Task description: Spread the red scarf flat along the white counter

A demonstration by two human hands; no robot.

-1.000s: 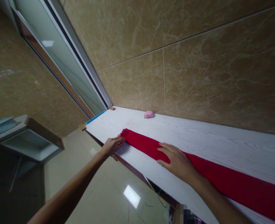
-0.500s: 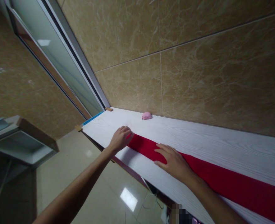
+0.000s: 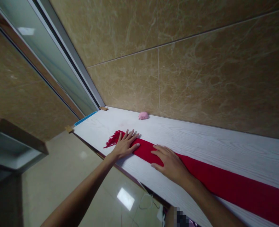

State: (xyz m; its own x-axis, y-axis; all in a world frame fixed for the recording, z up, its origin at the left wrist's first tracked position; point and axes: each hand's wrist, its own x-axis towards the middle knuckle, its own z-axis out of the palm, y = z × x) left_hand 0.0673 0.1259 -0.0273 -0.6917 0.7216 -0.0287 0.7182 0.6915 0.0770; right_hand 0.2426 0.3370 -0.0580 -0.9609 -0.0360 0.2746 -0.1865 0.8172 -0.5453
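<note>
A long red scarf point(image 3: 215, 173) lies lengthwise along a white wood-grain table point(image 3: 196, 138) and runs out of view at the lower right. Its fringed end spreads loosely on the tabletop at the left. My left hand point(image 3: 126, 144) rests flat on the scarf beside the fringe, fingers spread. Farther right along the cloth, my right hand point(image 3: 169, 160) lies on it with its fingers extended and apart. Neither hand grips the fabric.
A small pink object point(image 3: 143, 115) sits near the tiled wall point(image 3: 200, 69). Brown pieces point(image 3: 69, 129) and a blue strip point(image 3: 85, 118) mark the table's far-left end. Cables point(image 3: 146, 201) hang below the front edge, above the tiled floor.
The scarf's end has come out of my left hand, and its fringe now lies on the table. That hand has flattened with fingers spread. My right hand stays on the scarf.
</note>
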